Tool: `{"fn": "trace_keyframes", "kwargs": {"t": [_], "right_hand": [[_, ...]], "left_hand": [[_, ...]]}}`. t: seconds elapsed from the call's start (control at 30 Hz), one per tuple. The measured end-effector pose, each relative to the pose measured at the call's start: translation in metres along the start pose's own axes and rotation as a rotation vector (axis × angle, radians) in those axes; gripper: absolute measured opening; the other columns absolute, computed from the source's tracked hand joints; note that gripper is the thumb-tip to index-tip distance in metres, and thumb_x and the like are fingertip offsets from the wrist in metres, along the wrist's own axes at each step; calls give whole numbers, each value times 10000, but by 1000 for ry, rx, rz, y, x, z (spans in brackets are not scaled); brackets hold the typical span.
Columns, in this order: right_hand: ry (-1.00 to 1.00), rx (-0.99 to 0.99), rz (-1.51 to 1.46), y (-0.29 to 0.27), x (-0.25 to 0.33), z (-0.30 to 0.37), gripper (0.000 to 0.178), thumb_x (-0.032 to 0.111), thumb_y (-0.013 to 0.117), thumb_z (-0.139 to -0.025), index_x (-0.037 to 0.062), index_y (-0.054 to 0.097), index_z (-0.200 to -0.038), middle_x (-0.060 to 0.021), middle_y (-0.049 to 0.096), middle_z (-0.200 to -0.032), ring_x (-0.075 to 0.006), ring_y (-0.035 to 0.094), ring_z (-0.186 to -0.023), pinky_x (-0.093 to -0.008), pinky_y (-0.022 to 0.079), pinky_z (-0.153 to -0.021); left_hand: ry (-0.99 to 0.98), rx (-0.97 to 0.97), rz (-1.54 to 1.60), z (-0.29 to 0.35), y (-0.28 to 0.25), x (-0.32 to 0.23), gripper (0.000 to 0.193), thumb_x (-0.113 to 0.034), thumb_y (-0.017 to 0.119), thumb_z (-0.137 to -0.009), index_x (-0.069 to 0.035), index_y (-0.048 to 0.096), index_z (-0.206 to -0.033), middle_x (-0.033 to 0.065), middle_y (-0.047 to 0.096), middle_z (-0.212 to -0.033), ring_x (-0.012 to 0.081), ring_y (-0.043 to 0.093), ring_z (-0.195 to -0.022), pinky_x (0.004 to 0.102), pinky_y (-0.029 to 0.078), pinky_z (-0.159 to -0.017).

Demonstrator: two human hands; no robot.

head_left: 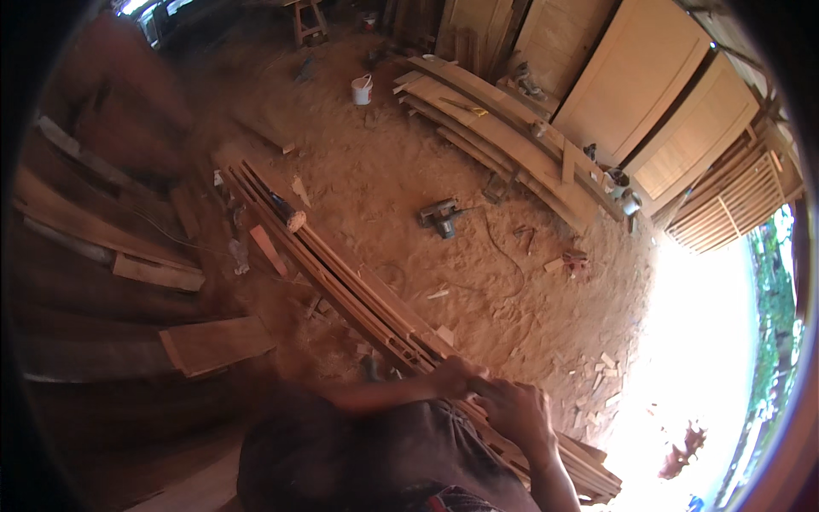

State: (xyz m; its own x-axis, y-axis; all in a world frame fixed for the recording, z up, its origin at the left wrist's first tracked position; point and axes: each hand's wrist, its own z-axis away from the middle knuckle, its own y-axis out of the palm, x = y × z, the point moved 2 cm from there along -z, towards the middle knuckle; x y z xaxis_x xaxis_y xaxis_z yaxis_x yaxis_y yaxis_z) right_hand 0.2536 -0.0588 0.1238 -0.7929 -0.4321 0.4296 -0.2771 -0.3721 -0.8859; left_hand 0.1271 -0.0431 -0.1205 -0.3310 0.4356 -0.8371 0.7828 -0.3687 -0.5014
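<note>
A bundle of long, narrow wooden strips (341,294) runs slantwise from the upper left to the lower right, just in front of my legs. Over its near part my left hand (455,378) and my right hand (514,411) meet, fingertips close together. The fingers of both are curled inward. Whatever sits between them is too small or too hidden to name. Farther up the strips lies a small, pale, rounded lump (296,222), with a dark slim tool (280,205) beside it.
A corded power tool (440,217) lies on the sandy floor, its cable trailing right. Stacked boards (486,128) stand beyond, near a white bucket (362,90). Door panels (636,77) lean at the back right. Loose planks (217,344) lie at left; wood offcuts (604,371) at right.
</note>
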Motion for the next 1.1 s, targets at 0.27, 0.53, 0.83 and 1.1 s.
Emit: {"fn": "trace_keyframes", "kwargs": {"t": [0.27, 0.53, 0.83, 1.1], "right_hand": [[309, -133, -352, 46, -88, 30, 341, 232, 862, -855, -6, 794, -1090, -192, 799, -1012, -263, 804, -931, -355, 624, -799], [194, 70, 12, 31, -21, 0, 300, 379, 719, -954, 159, 809, -1139, -126, 793, -996, -336, 768, -899, -442, 600, -798], [501, -125, -508, 25, -67, 45, 375, 259, 872, -863, 57, 797, -1171, -169, 799, -921, -212, 783, -879, -347, 594, -823], [334, -289, -373, 19, -60, 69, 365, 237, 853, -886, 13, 781, -1165, -203, 794, -1018, -268, 783, -952, -361, 585, -868]], "left_hand": [[-12, 70, -123, -24, 11, -15, 233, -271, 748, -825, -108, 642, -955, 164, 707, -858, 394, 723, -828, 522, 539, -692], [-23, 21, -198, 11, -10, 8, 228, -288, 734, -814, -124, 656, -952, 155, 709, -837, 410, 719, -816, 542, 540, -710], [19, 157, -220, -30, -3, -30, 330, -274, 765, -786, -131, 719, -1080, 139, 722, -868, 378, 730, -857, 526, 562, -726], [227, 11, -254, -46, -38, -70, 226, -232, 777, -756, -146, 715, -955, 76, 694, -810, 319, 727, -791, 462, 567, -673]]}}
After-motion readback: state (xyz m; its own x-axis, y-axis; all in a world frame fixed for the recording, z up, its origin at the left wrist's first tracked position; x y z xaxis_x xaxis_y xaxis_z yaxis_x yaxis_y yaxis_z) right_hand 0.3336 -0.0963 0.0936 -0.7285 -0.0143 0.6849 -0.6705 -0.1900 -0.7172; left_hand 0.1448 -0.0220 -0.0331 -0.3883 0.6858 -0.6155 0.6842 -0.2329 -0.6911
